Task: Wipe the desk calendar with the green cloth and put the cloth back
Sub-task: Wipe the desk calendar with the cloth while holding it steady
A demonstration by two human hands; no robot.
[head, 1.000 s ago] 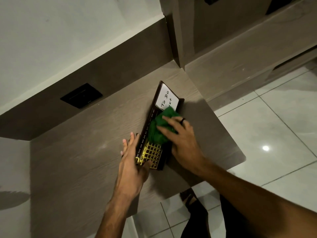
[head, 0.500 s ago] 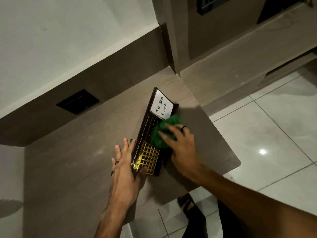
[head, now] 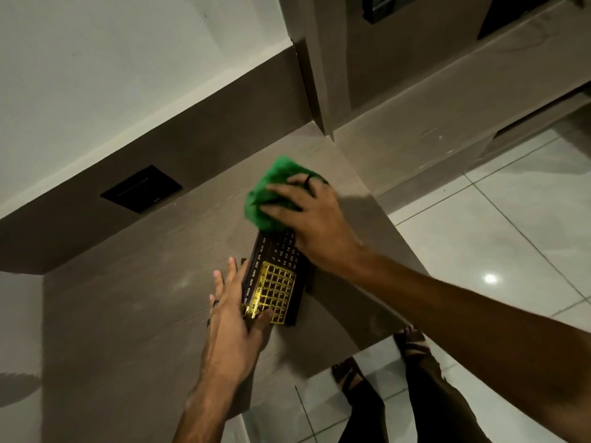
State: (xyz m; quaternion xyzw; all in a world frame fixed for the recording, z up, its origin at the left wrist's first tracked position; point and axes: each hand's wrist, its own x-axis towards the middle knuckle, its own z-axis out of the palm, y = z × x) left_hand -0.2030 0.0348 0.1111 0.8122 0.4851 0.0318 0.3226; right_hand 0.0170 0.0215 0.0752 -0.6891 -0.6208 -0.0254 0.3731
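- The desk calendar (head: pixel 277 276) lies flat on the brown desk (head: pixel 134 314), a dark slab with month names along one long edge, printed numbers, and a gold grid at its near end.
- The green cloth (head: pixel 275 190) sits bunched over the calendar's far end, covering that part of it completely.
- The right hand (head: pixel 311 215) presses down on the cloth from the calendar's right side, fingers spread flat over the fabric rather than pinching it; a dark ring shows on one finger.
- The left hand (head: pixel 235 310) lies against the calendar's left edge at the near end, fingers straight and together along the side, the thumb resting on the corner of the gold grid; a ring shows here as well.
- Left of the calendar and well apart from it, a black plate (head: pixel 141 189) is set into the brown panel behind the desk.
- Right of the calendar, beyond the desk's edge, is a pale tiled floor (head: pixel 499 225).
- Below the calendar's near end, past the desk's front edge, two feet in dark sandals (head: pixel 377 362) stand on the tiles.
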